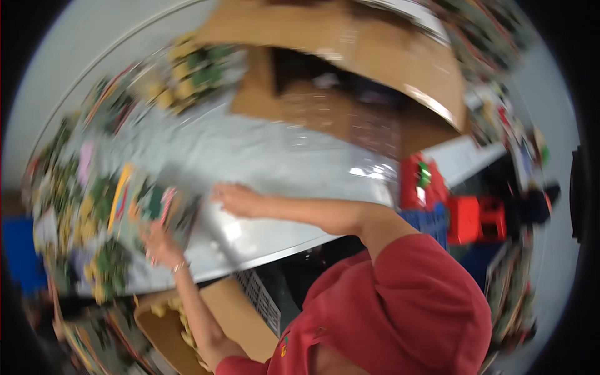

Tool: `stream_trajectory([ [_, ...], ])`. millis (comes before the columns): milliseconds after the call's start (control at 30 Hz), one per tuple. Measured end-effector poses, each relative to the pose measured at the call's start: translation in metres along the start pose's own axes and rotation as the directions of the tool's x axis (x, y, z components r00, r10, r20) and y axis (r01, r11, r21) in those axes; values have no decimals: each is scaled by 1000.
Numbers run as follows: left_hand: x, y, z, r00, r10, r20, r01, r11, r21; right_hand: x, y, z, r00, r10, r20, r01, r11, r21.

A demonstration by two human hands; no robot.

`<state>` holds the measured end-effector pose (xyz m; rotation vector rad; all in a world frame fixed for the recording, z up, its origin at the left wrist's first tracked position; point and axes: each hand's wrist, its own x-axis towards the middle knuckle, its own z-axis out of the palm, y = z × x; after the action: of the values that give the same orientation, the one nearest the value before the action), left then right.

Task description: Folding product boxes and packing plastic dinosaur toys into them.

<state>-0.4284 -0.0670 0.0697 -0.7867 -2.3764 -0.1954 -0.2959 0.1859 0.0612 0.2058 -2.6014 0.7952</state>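
Observation:
My left hand (164,245), with a bracelet at the wrist, reaches to the left part of the grey table (275,169). Its fingers are closed on the near edge of a bundle of flat green, yellow and red pieces (147,203), which looks clear-wrapped; blur hides its exact kind. To the right of that bundle, my right hand (239,200) hovers over the bare tabletop. The fingers there are curled together, and whatever they may hold is too blurred to make out.
Piles of green and yellow pieces (94,206) crowd the table's left side, with another heap (194,75) farther back. A large open carton (256,84) stands at the back. Below the near edge sits a second carton (234,312). Red (465,219) and blue crates (428,225) stand at right.

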Motion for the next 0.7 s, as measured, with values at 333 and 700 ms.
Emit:
stream_trajectory([
  [333,-13,62,-25,984,14,180,-46,983,178,-330,0,-266,297,951,-90,-802,300,516],
  [700,0,42,-7,939,-135,317,47,962,269,-505,76,-295,-50,996,-70,-849,-5,529],
])
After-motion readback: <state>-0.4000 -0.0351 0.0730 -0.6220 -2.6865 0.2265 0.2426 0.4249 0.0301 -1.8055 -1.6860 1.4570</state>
